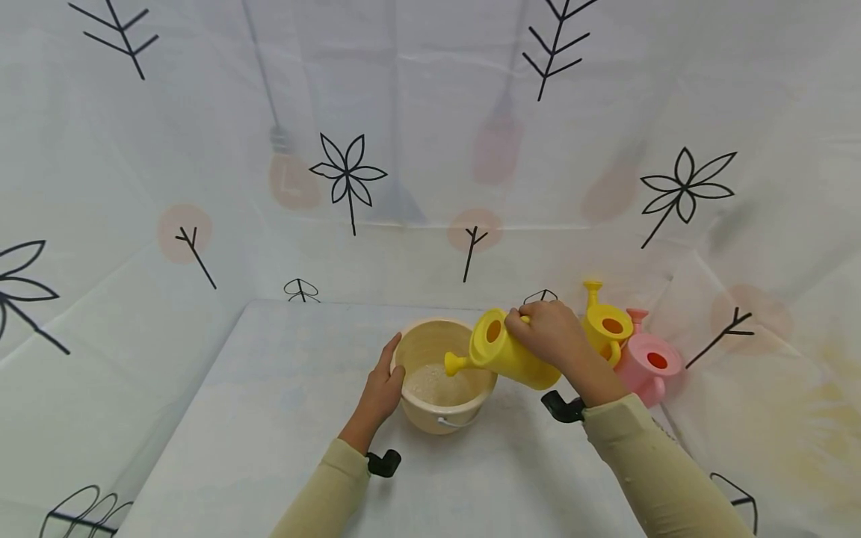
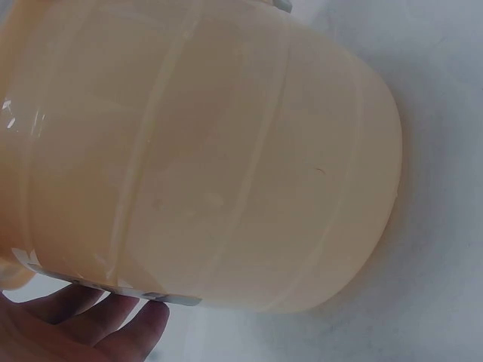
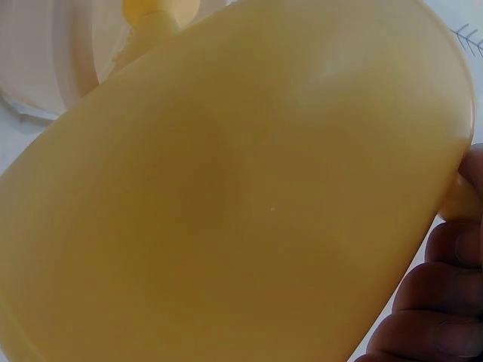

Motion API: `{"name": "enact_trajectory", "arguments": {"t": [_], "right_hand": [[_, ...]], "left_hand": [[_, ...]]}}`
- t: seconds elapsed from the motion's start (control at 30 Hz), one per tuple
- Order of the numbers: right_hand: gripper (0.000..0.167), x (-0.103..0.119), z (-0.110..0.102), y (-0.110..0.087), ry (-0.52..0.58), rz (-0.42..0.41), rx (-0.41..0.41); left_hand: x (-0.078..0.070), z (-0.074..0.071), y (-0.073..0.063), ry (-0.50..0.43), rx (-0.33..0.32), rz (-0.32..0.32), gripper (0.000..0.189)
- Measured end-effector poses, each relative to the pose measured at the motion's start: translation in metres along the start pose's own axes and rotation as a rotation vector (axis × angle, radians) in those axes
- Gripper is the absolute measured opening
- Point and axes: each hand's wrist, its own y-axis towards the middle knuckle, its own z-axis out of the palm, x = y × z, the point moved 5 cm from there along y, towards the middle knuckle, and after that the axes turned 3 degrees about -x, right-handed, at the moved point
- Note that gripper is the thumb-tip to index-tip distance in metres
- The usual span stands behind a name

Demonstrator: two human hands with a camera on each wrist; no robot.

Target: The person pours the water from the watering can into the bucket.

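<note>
A cream bucket [image 1: 437,418] stands upright on the table, with clear, bubbly liquid [image 1: 433,385] at its bottom. My left hand [image 1: 380,388] holds the bucket's left side at the rim; in the left wrist view its fingers [image 2: 139,332] touch the outer wall [image 2: 226,166]. My right hand [image 1: 551,332] grips the handle of a yellow watering can [image 1: 514,359]. The can is tipped left, its spout over the bucket's opening. In the right wrist view the can's body [image 3: 226,196] fills most of the picture, with curled fingers [image 3: 438,290] at the handle.
A second yellow watering can [image 1: 601,321] and a pink watering can [image 1: 649,362] stand close together at the table's right edge. Behind the white table [image 1: 269,418] hangs a pale cloth [image 1: 403,97] with printed plants. The bucket's white handle [image 1: 457,424] hangs at its front.
</note>
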Motion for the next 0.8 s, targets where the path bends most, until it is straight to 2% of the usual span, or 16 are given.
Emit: {"name": "enact_trajectory", "arguments": {"t": [0.8], "right_hand": [[0.041,0.0026,0.0014,0.0021,-0.025,-0.001,0.007]], "left_hand": [[-0.0015,-0.0010,-0.0003,-0.004,0.001,-0.005,0.060]]}}
